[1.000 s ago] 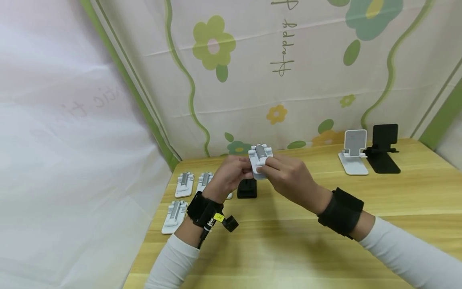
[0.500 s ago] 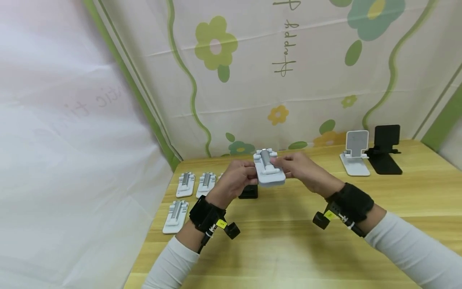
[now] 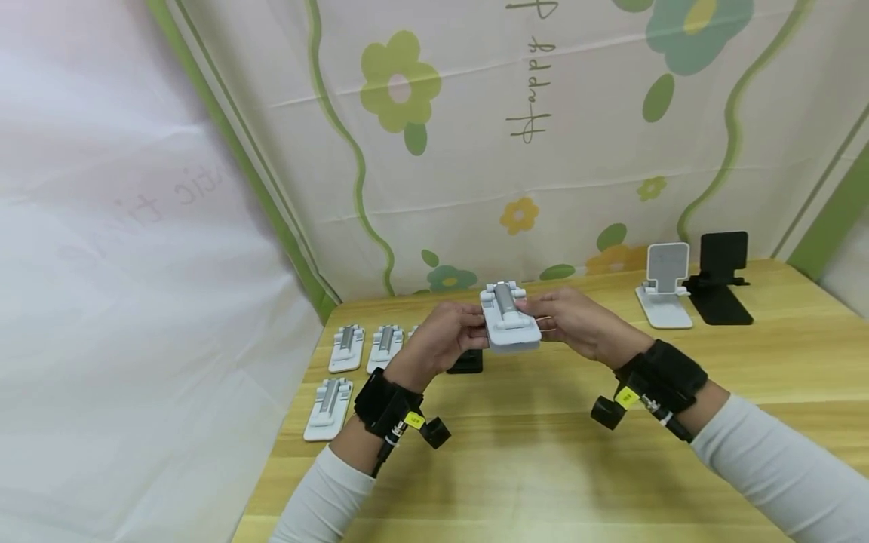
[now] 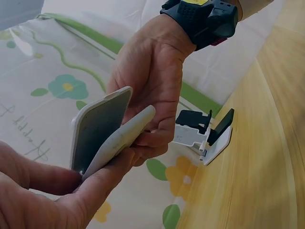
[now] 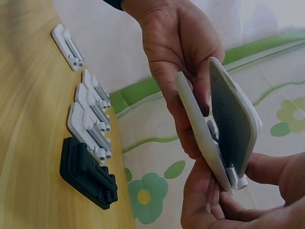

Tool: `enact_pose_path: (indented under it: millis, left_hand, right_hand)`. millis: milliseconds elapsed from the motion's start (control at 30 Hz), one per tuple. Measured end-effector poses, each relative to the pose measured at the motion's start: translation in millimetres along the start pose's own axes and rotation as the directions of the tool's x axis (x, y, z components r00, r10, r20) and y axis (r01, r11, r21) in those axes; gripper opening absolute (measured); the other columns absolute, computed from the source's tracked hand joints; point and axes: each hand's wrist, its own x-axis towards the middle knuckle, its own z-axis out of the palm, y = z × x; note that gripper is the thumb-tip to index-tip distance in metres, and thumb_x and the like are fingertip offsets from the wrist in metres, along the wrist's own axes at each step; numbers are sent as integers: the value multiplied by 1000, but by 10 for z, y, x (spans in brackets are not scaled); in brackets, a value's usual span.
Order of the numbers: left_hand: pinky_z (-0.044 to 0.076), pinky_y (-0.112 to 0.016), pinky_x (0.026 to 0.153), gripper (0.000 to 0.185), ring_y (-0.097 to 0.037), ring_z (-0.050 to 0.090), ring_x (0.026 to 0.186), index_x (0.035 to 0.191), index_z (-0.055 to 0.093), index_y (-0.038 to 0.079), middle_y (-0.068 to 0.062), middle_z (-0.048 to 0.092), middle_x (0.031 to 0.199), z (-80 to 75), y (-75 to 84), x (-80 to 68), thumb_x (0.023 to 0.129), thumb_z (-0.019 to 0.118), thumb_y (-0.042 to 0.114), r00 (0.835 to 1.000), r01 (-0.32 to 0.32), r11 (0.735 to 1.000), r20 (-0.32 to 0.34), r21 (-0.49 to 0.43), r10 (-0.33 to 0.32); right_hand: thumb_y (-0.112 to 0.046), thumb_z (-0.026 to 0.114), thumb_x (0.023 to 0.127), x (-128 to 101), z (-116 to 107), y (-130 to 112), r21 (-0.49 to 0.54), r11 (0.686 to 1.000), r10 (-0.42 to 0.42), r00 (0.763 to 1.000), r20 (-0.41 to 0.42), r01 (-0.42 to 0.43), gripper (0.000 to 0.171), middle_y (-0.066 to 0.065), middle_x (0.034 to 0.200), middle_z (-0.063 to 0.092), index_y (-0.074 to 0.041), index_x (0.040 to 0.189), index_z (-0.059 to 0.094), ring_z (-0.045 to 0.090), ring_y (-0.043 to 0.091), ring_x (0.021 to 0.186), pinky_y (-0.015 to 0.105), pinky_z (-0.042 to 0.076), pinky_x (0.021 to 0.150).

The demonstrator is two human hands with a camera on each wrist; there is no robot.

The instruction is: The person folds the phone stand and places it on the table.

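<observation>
A white folding phone stand, partly opened, is held above the wooden counter at mid-scene, gripped at its left edge by the left hand and at its right edge by the right hand; folded stands lie far left.

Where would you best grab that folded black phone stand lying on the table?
Grip the folded black stand by its two long side edges, coming down from above. It lies flat on the table, and a white stand sits close on one side, so a narrow pinch seems safest.
</observation>
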Motion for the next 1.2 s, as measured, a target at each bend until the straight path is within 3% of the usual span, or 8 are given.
enact_pose_path:
  millis: [167, 333, 467, 800, 967, 1067, 1133, 1200]
  left_hand:
    - [60, -38, 91, 41, -36, 70, 113, 140, 52, -11, -33, 64, 128, -15, 15, 9, 110, 42, 15, 1000, 6, 999, -3, -53, -6]
    - [62, -29, 82, 39, -27, 74, 102, 136, 56, -14, -32, 67, 124, -30, -5, 2, 106, 53, 10, 1000, -19, 999, 19, 37, 18]
    - [62, -27, 80, 37, -28, 75, 102, 133, 58, -16, -32, 67, 123, -33, -17, 2, 105, 54, 8, 999, -28, 997, 21, 77, 26]
    - [59, -19, 69, 33, -15, 72, 88, 131, 61, -13, -21, 69, 116, -17, -24, 25, 105, 55, 5, 1000, 21, 992, -19, 128, -18]
    - [62, -29, 83, 35, -20, 73, 95, 136, 58, -9, -21, 69, 122, 7, -26, 29, 106, 56, 9, 998, 40, 975, -48, 217, -30]
    - [61, -36, 87, 38, -20, 72, 94, 134, 59, -5, -14, 70, 113, 73, -13, 18, 107, 57, 22, 994, 38, 924, -107, 381, 3]
    - [59, -30, 71, 41, -15, 64, 76, 126, 63, -1, -7, 65, 94, 129, -1, -3, 105, 60, 34, 990, 43, 844, -134, 535, 35]
    - [49, -26, 57, 47, -12, 55, 64, 119, 65, 1, -6, 61, 87, 185, 4, -30, 101, 64, 44, 990, 36, 756, -129, 654, 65]
  right_hand:
    - [-25, 48, 111, 12, 11, 42, 31, 999, -10, 1000, 13, 10, 50, 5, 115, 65, 14, 142, 48, 66, 13, 100, 27, 55, 90]
    - [-23, 48, 111, 33, 30, 75, 20, 1000, -22, 1000, 18, 22, 50, 8, 121, 63, 15, 143, 47, 65, 13, 102, 27, 55, 91]
    - [-23, 48, 110, 39, 29, 82, 5, 1000, -23, 1000, 15, 23, 50, 9, 120, 64, 15, 142, 47, 65, 13, 101, 27, 55, 90]
    - [-20, 51, 109, 34, 19, 110, -2, 1000, -23, 1000, 4, 23, 46, 10, 117, 68, 15, 139, 51, 67, 13, 98, 25, 57, 87]
    - [-21, 52, 109, 34, 13, 132, -38, 999, -31, 999, -7, 31, 45, 11, 114, 70, 14, 137, 55, 69, 13, 95, 26, 58, 85]
    - [-19, 54, 108, 38, 11, 156, -39, 999, -37, 999, -14, 36, 43, 11, 113, 70, 15, 134, 57, 69, 13, 93, 27, 59, 84]
    - [-18, 55, 107, 44, 25, 170, -35, 998, -44, 999, -11, 43, 42, 11, 112, 69, 15, 132, 58, 69, 12, 93, 27, 60, 84]
    - [-16, 57, 106, 52, 44, 185, -20, 999, -46, 999, -11, 46, 38, 9, 108, 68, 14, 129, 59, 69, 12, 91, 27, 61, 84]
